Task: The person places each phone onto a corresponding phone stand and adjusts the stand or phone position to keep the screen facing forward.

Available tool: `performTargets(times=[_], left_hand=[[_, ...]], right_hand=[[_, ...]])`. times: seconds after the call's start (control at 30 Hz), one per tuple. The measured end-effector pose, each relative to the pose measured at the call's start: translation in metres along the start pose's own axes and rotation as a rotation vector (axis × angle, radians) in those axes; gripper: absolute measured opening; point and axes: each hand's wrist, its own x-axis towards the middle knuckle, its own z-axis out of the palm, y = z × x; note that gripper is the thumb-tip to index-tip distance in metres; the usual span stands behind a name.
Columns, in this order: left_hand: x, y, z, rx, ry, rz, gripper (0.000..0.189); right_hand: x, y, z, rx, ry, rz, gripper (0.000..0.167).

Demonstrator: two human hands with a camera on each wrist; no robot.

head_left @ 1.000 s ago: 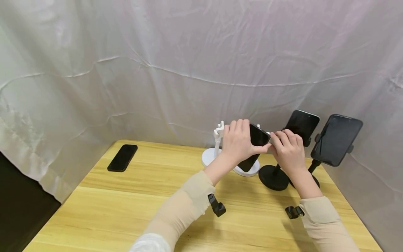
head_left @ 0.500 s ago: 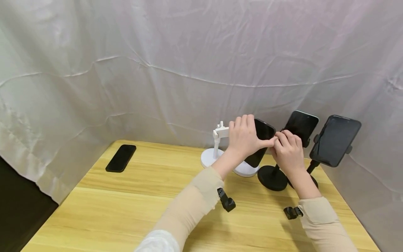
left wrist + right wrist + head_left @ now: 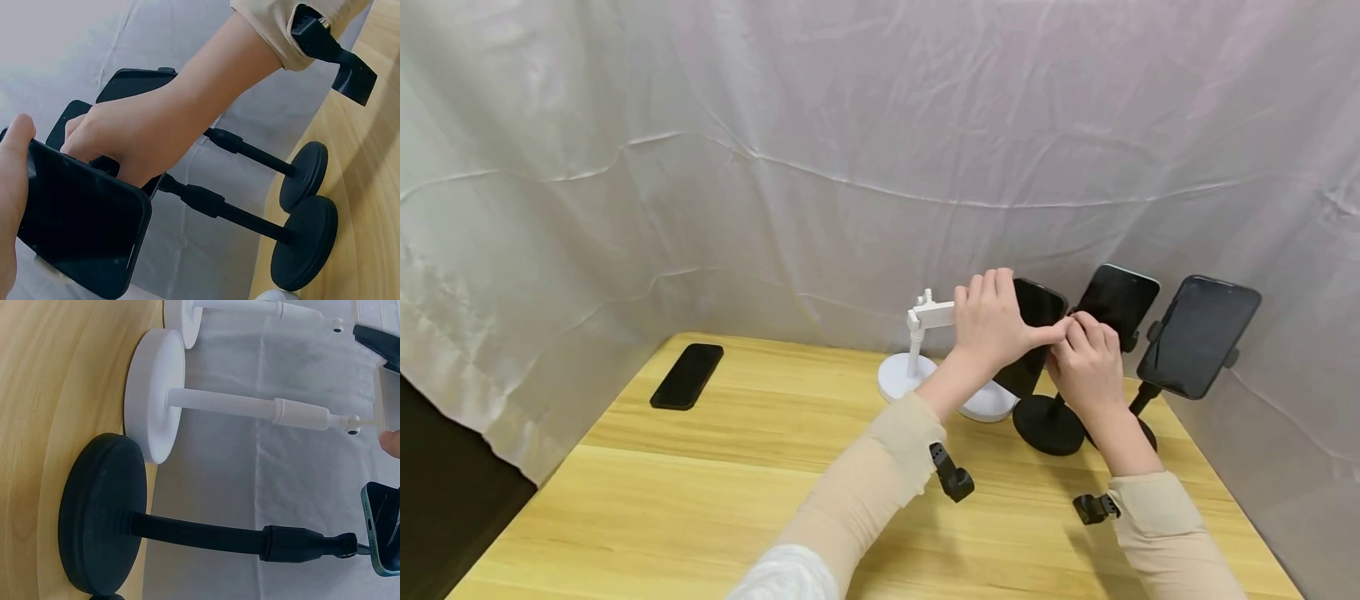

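Observation:
Over the second white phone stand (image 3: 988, 406), my left hand (image 3: 988, 325) holds a black smartphone (image 3: 1039, 304) tilted, with fingers behind its left side and thumb across the screen. My right hand (image 3: 1088, 367) is at the phone's right edge, its fingers curled. In the right wrist view a fingertip (image 3: 390, 444) touches the white clamp (image 3: 379, 400) of that stand; the phone and hand cover most of the clamp in the head view. The left wrist view shows the phone screen (image 3: 84, 219) close up, with the right hand (image 3: 137, 131) behind it.
Another white stand (image 3: 906, 375) stands left of the hands. Two black stands at the right carry a phone (image 3: 1118, 296) and a larger phone (image 3: 1198, 333). A black phone (image 3: 687, 377) lies on the wooden table (image 3: 715, 500) at far left. Grey curtain backs the table.
My left hand has moved right and slightly up with the smartphone, uncovering more of the left white stand's clamp. The right hand's fingertips have shifted slightly right.

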Motion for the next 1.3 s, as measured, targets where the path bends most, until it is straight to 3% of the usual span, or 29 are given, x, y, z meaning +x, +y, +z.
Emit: performTargets(times=[0.27, 0.43, 0.87, 1.13, 1.3], left_hand=[[0.003, 0.003, 0.007, -0.011, -0.009, -0.035, 0.087], [0.005, 0.002, 0.007, -0.028, -0.047, -0.058, 0.086], [0.007, -0.002, 0.010, -0.026, -0.096, -0.132, 0.092], [0.005, -0.001, 0.009, -0.043, -0.104, -0.144, 0.090], [0.005, 0.000, 0.008, -0.080, -0.144, -0.167, 0.090]], right_hand=[[-0.002, 0.000, 0.001, -0.008, -0.005, 0.005, 0.014], [0.000, -0.001, 0.002, -0.009, 0.006, 0.009, 0.010], [0.011, -0.005, 0.006, -0.035, 0.080, 0.007, 0.020], [0.013, -0.007, 0.008, -0.043, 0.058, 0.022, 0.026], [0.014, -0.009, 0.008, -0.051, 0.059, 0.034, 0.024]])
